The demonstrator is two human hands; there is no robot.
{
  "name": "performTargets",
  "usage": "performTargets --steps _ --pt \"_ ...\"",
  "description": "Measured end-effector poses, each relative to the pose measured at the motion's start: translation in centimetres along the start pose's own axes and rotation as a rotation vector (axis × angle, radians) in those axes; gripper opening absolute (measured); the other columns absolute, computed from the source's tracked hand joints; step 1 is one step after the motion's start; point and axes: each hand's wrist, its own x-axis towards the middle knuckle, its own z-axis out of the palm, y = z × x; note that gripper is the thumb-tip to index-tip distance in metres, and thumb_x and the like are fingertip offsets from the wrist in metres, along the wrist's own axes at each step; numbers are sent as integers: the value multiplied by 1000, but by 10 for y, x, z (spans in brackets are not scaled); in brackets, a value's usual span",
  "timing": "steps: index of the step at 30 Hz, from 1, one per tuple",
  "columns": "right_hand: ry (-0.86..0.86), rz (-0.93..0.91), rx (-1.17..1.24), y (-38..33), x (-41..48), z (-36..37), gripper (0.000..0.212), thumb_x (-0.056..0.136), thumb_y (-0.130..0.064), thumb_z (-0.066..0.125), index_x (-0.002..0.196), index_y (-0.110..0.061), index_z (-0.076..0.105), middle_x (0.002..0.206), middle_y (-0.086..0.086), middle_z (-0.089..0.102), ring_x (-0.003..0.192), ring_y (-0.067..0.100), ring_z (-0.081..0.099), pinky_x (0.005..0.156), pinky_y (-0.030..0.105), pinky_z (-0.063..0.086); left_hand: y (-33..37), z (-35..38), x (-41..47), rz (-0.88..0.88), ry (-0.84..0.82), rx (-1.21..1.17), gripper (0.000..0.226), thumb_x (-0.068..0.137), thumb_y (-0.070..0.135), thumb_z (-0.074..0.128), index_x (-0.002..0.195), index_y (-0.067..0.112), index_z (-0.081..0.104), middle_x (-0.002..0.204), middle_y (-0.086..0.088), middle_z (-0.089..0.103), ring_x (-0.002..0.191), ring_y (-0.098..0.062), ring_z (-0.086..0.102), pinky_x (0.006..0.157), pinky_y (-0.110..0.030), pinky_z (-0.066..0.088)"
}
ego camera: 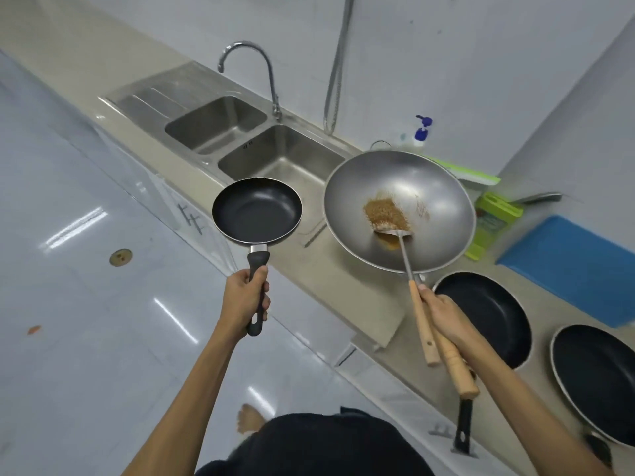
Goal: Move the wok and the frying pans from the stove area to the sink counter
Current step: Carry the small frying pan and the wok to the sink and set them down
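Both hands are closed: left hand grips a small frying pan above the glossy floor, right hand holds the wok over the beige desk beside the steel sink; two pans sit rightward.

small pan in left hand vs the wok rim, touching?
Apart. The head view shows a clear strip of counter between the small frying pan, held by the left hand, and the rim of the wok, held by the right hand.
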Motion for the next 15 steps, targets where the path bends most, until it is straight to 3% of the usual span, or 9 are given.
performTargets --steps 4,8,12,15 --pt "1 -14 12 -64 9 60 58 106 -48 38 91 -6 74 91 16 72 89 30 66 76 37 45 17 -83 43 8 0 32 30 100 26 57 79 6 51 61 -1 54 37 -13 47 35 -27 44" --pt "3 -18 -10 -123 23 114 59 104 -54 37 77 -11 68 78 12 70 72 24 64 61 32 43 25 -149 84 8 28 30 29 100 27 57 80 7 52 59 1 56 38 -13 48 36 -28 44" --pt "2 -39 -47 -184 50 160 58 103 -55 37 79 -13 69 82 12 71 71 21 63 61 31 43 34 -200 132 9 58 10 32 101 29 55 80 5 52 57 1 55 38 -14 48 36 -28 45" --pt "-16 -59 -75 -233 78 199 57 103 -56 38 76 -17 69 74 5 68 67 17 63 56 29 42 43 -239 181 8 74 -11 32 101 29 54 81 6 52 55 4 55 38 -14 48 36 -28 44"
